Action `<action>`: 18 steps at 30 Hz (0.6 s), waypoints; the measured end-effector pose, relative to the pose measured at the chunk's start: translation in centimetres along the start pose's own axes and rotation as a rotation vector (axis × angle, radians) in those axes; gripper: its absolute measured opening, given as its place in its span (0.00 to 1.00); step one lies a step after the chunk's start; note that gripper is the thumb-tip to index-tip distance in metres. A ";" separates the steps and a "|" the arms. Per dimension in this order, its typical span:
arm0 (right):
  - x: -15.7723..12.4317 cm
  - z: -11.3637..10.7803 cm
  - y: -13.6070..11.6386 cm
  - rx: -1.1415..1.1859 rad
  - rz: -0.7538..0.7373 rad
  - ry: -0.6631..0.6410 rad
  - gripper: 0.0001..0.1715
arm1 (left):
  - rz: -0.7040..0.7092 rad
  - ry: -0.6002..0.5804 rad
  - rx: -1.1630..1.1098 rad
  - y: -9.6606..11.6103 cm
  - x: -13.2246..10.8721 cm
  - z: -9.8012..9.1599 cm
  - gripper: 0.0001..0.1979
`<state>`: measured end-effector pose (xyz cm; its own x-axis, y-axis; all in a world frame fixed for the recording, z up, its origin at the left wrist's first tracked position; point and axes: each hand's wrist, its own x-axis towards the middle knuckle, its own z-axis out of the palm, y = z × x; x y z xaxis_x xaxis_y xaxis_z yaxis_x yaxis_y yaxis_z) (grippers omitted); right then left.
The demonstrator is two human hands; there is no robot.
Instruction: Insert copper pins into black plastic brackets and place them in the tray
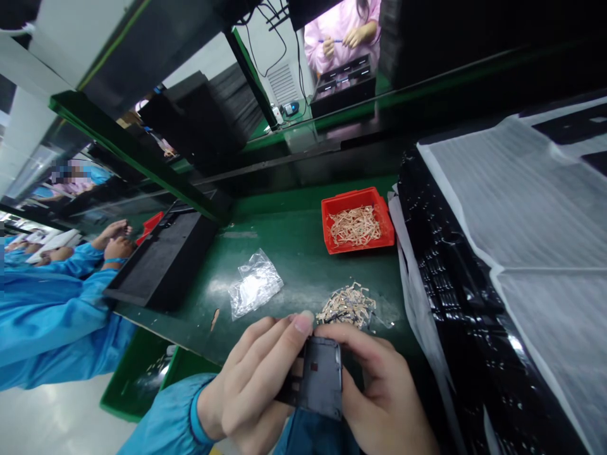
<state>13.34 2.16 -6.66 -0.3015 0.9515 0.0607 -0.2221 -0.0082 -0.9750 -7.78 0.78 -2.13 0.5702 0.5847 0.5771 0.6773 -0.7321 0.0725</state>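
Both my hands grip a dark grey rectangular frame (pixel 317 378), perhaps a phone housing, at the near edge of the green bench mat (pixel 294 253). My left hand (pixel 251 379) pinches its left side, and my right hand (pixel 384 398) curls around its right side. Just beyond my fingertips lies a loose pile of small copper-coloured strips (pixel 348 306). Similar strips fill a red plastic bin (pixel 383 230) farther back. A clear plastic bag (pixel 255 284) lies on the mat left of the pile.
A black foam tray (pixel 161 259) stands at the mat's left. To the right rises a glossy black stack (pixel 455 297) under a white sheet (pixel 512 215). A green bin (pixel 135 373) sits below the bench edge. Co-workers in blue (pixel 57 309) and pink (pixel 341 38) sleeves work nearby.
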 end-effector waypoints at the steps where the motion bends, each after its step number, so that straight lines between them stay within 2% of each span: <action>1: 0.0 0.0 0.0 -0.004 0.004 0.007 0.15 | 0.020 0.003 -0.004 0.0 0.2 0.0 0.30; 5: -0.2 -0.1 0.1 -0.040 0.010 0.017 0.13 | 0.043 -0.006 -0.041 0.0 0.8 0.1 0.27; 11: -0.1 0.0 0.2 -0.069 -0.020 0.016 0.14 | 0.159 -0.025 -0.027 -0.2 1.0 0.0 0.13; 14: 0.2 0.1 0.0 -0.086 -0.087 0.034 0.14 | 0.153 -0.067 0.003 -0.2 1.0 -0.2 0.12; 18: 0.3 0.1 -0.3 -0.102 -0.125 0.053 0.13 | 0.136 -0.088 0.016 -0.2 0.9 -0.3 0.18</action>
<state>13.24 2.47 -6.31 -0.2279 0.9580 0.1742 -0.1584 0.1401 -0.9774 -7.51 1.32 -1.42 0.6949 0.5097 0.5073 0.5982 -0.8012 -0.0144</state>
